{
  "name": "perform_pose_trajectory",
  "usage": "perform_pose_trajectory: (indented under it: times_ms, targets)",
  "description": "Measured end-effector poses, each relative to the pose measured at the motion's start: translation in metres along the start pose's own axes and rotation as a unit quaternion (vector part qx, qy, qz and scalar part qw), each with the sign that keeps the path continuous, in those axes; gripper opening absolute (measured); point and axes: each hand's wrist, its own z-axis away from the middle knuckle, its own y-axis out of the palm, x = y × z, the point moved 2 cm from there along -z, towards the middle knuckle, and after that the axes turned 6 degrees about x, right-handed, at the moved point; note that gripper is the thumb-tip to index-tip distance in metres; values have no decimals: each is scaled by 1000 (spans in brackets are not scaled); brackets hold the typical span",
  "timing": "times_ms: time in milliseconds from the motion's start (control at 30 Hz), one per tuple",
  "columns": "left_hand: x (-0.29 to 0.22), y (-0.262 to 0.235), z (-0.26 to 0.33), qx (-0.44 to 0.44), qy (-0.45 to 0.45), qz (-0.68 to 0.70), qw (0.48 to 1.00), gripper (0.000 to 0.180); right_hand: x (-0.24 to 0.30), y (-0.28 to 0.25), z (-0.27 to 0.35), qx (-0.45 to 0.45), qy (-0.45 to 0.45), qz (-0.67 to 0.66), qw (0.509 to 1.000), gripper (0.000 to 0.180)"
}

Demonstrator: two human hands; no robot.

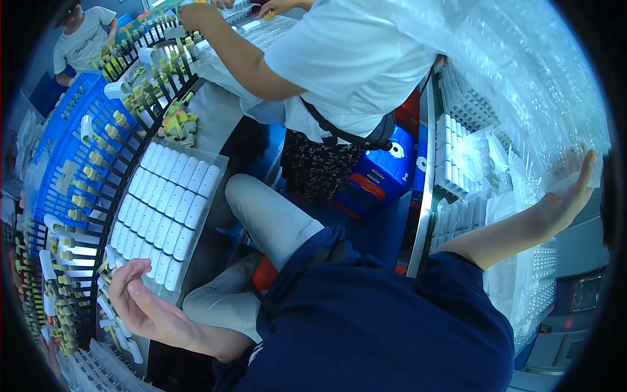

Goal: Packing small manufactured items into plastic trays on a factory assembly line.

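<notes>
My left hand (140,306) hovers with loosely curled fingers and holds nothing, just below a clear tray (215,160) filled with rows of white oblong caps (166,209). Small white and yellow-green pieces (117,323) lie loose under its fingers. My right hand (569,196) reaches far to the right, palm flat and fingers straight, against a tall stack of clear plastic blister trays (522,85). Whether it grips a tray, I cannot tell.
A black conveyor rack (98,170) with pegs carrying yellow-green parts curves along the left, over a blue crate (65,130). A person in a white shirt (353,59) works right in front of me. Another person (81,39) sits at far left. A blue stool (382,173) stands between.
</notes>
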Motion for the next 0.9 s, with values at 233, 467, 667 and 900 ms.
perform_pose_trajectory:
  times_ms: [233, 467, 667, 900]
  targets:
    - [-6, 15, -4, 32, -22, -1, 999, 19, 13, -40, 1, -167, -147, -122, 967, 25]
    - [-27, 27, -6, 36, -41, -30, 998, 15, 26, 6, 51, -351, -210, -128, 904, 72]
    - [-41, 11, 7, 22, -46, -45, 998, 14, -13, 9, 62, -386, -180, -150, 892, 75]
    - [-64, 39, 8, 35, -48, -53, 997, 9, -65, 17, 77, -341, -107, -106, 928, 46]
